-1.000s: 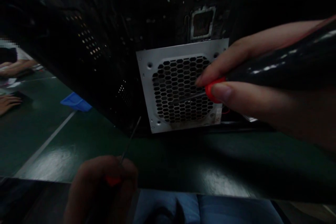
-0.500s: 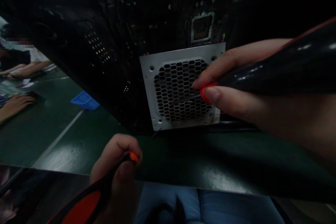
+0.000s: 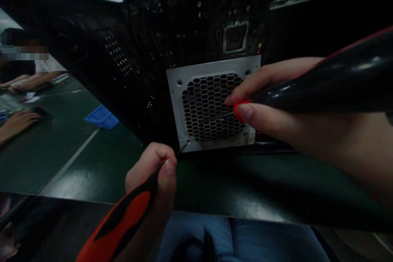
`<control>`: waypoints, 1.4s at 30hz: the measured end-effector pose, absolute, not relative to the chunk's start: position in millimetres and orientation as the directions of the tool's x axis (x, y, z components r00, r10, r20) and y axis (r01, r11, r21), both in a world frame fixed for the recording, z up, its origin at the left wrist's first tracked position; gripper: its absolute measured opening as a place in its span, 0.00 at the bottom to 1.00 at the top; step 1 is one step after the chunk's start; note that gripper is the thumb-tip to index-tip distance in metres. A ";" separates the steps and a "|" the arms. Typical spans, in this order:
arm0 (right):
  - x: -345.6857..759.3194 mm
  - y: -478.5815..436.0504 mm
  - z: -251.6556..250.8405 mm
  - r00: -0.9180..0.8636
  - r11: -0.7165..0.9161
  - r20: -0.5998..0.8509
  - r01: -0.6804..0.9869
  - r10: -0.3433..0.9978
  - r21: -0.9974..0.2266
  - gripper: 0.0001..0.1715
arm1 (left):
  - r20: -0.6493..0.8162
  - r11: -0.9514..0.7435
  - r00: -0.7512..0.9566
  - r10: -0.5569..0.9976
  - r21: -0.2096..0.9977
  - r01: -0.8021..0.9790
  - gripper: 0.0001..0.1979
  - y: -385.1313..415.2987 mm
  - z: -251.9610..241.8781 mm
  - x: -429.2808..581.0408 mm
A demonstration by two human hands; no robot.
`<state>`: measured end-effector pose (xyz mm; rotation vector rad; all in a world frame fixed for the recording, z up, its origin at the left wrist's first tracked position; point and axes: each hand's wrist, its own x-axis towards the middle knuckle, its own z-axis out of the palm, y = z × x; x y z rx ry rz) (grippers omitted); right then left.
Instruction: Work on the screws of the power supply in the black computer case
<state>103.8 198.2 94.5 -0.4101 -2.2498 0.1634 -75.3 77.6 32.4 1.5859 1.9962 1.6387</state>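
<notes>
In the head view my left hand (image 3: 153, 172) is wrapped round an orange and black screwdriver (image 3: 123, 221). Its thin shaft reaches up to the lower left corner of a silver power supply (image 3: 176, 102) with a honeycomb grille. Contact between the tip and the corner screw hole is hard to make out. My right hand (image 3: 276, 118) grips a black electric screwdriver (image 3: 322, 77) with a red collar, thumb and index finger near its nose. Its bit points left across the front of the grille; whether it touches is unclear. Behind stands a black computer case (image 3: 101, 77).
A blue plastic tray (image 3: 102, 116) lies on the green table (image 3: 70, 184) left of the case. Further left are another person's hand (image 3: 21, 120) and, beyond, a person's forearms (image 3: 39, 80). My legs (image 3: 202, 233) are below the table's front edge.
My left hand has moved up and to the right with the screwdriver, bringing its tip to the power supply's lower left corner. My right hand stays nearly in place; the view has shifted slightly.
</notes>
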 end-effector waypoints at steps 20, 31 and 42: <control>89.2 186.7 99.6 -0.558 0.921 0.733 0.207 0.389 -0.330 0.03 | 0.772 -0.100 -0.200 0.604 0.322 0.941 0.04 74.8 17.5 -62.8; 50.5 171.3 136.3 -0.741 0.934 0.580 0.189 0.339 -0.304 0.04 | 0.776 -0.198 -0.004 0.631 0.166 0.966 0.09 74.2 26.0 -72.7; 60.7 176.6 126.1 -0.680 0.916 0.634 0.151 0.369 -0.371 0.06 | 0.753 -0.322 -0.097 0.651 0.390 0.863 0.19 72.9 19.4 -72.3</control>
